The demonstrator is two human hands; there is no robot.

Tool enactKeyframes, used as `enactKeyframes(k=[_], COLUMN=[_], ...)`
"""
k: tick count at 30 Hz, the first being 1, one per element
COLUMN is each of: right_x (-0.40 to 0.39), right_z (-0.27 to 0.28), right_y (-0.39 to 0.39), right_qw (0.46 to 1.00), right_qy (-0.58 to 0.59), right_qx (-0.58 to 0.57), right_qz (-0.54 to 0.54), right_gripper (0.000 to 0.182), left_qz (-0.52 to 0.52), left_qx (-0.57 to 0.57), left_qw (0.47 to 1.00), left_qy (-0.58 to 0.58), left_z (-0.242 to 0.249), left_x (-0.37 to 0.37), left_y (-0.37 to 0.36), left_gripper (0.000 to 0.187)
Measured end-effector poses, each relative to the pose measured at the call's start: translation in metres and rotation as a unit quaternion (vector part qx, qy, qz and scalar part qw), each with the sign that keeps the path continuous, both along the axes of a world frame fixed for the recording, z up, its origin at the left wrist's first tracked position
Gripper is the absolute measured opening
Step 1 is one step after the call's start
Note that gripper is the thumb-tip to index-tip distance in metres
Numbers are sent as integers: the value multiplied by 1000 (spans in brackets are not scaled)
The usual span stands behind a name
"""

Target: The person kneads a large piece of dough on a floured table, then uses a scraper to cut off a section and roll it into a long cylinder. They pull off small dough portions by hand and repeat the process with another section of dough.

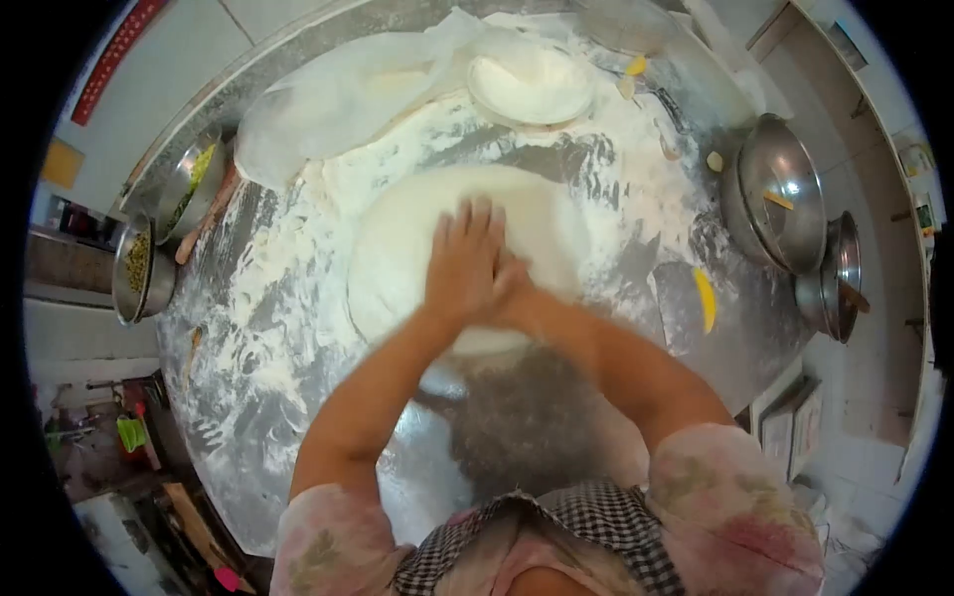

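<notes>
A large round of pale dough [397, 253] lies on the floured metal table [527, 427]. My left hand [462, 263] presses flat on it, fingers stretched out and pointing away from me. Tight against its right side is my right hand [513, 286], overlapping it in this view. The fingers of that hand are mostly hidden behind the left one. Both arms reach straight down to the middle of the dough, and loose white flour [263, 328] is spread around it.
Beyond the dough are a shallow bowl of flour [532, 84] and a translucent sheet [318, 109]. Metal bowls with green contents [136, 263] and a wooden rolling pin [211, 211] line the left edge. Larger metal bowls [785, 194] stand at right, near a yellow curved piece [705, 298].
</notes>
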State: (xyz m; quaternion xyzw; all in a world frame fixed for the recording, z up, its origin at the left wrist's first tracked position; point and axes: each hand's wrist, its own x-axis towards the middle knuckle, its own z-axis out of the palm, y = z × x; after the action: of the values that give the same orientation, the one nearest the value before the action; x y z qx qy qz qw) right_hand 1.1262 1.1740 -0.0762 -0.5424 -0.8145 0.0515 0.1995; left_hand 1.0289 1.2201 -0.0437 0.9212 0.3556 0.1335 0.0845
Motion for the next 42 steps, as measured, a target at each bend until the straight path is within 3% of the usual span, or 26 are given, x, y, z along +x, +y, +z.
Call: enactKeyframes(k=[1, 5, 10, 13, 18, 21, 25, 32, 35, 40, 42], right_x=[-3, 7, 25, 65, 99, 112, 104, 103, 70, 68, 70], right_z=[2, 29, 24, 68, 16, 23, 12, 27, 17, 11, 10], right_y=[-10, 4, 19, 23, 11, 36, 9, 13, -31, -39, -42], right_qw=[1000, 996, 999, 968, 994, 992, 994, 988, 999, 997, 999], right_qy=[-7, 22, 8, 83, -24, -38, -43, -108, -5, -62, 2], right_qx=[19, -89, -44, -234, -85, -105, -74, -98, -23, -45, -44], right_qz=[-10, 23, 13, -27, -63, -54, -64, -50, -47, -23, -20], right_gripper=[68, 72, 69, 65, 67, 67, 68, 70, 70, 75, 67], left_qz=[-11, -3, -26, -42, -51, -34, -46, -31, -32, 1, -11], left_qx=[-13, 43, 9, 1, 27, 39, 33, 30, -25, -9, -11], left_qw=[1000, 999, 999, 998, 997, 998, 997, 997, 998, 1000, 1000], left_qy=[8, -28, -19, -46, -50, -32, -56, -62, -56, -24, -7], left_z=[1, -2, 18, 15, -3, -7, -14, -11, -2, 1, -10], left_x=[-5, 5, 15, 51, 91, 105, 91, 91, 58, 54, 52], left_y=[-15, 4, 21, 29, 15, 34, 3, 13, -23, -41, -40], left_gripper=[74, 68, 65, 62, 61, 63, 59, 61, 59, 67, 68])
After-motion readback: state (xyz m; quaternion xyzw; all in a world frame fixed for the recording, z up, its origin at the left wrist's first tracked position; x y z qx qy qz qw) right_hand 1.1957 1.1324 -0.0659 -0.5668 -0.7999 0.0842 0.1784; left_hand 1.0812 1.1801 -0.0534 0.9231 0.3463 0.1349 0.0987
